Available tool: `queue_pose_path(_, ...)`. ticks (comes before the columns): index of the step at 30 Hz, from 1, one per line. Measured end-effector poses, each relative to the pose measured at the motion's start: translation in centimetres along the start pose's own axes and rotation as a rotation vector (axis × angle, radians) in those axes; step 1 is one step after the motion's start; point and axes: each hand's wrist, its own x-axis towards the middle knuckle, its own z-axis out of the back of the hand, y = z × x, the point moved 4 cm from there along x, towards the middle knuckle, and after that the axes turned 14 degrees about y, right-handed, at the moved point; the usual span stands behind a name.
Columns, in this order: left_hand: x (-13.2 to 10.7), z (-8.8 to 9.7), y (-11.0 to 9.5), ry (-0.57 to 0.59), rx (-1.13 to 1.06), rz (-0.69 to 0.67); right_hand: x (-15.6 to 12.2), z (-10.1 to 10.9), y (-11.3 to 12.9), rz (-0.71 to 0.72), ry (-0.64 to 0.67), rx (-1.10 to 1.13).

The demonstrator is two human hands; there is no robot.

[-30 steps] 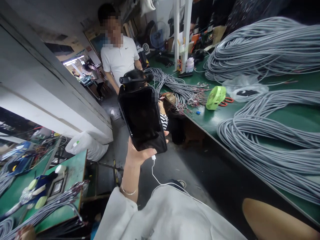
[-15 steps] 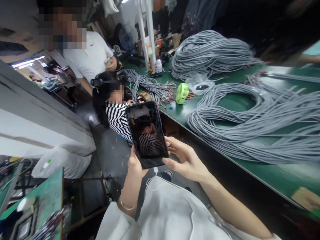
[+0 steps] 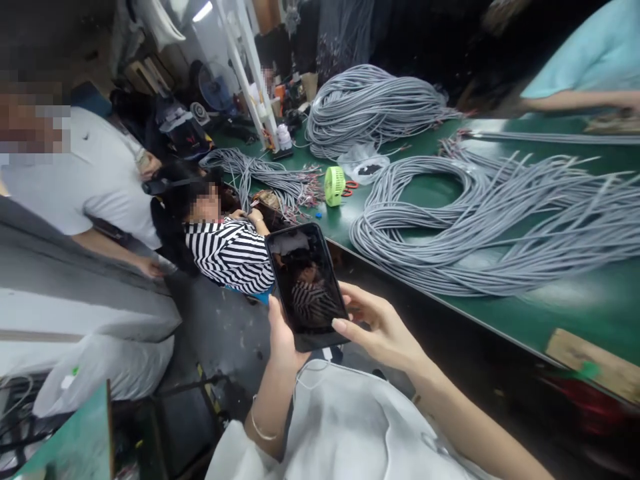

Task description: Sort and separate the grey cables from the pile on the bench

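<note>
- Phone (image 3: pixel 307 287): ahead of the white top (image 3: pixel 350 423), screen facing it; long axis slanted, top end pointing forward-left.
- Left hand (image 3: pixel 284 341): grasping its lower left edge.
- Right hand (image 3: pixel 379 328): grasping its lower right edge.

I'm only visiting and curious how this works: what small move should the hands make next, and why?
Probably just hold the phone steady: the left hand supports its lower left, the right hand is at its lower right edge, and its screen shows stripes like those of the striped top just beyond, so a shift might spoil that view.
</note>
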Motion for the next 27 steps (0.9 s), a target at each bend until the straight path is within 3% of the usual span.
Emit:
queue_pose_path(3,0.5,0.0,1.3,0.013,-0.004,0.080,-0.6,0.3,-0.5,-0.095,-0.022,0.105)
queue_pose_path(10,2.1,-0.4,3.1,-0.015,0.012,0.070,-2.1,1.7,-1.4,-0.153,-0.160,0.223)
queue_pose_path(13,3.1,-0.8,3.3,0.054,0.078,0.069,-3.0,2.3,-2.0,-0.185,-0.219,0.252)
queue_pose_path(17,4.2,-1.2,3.8,0.155,0.202,0.065,-3.9,2.9,-2.5,-0.190,-0.293,0.255)
queue_pose_path(27,6.6,-1.1,5.7,0.187,0.386,0.117,-4.8,3.9,-3.1,-0.165,-0.431,0.224)
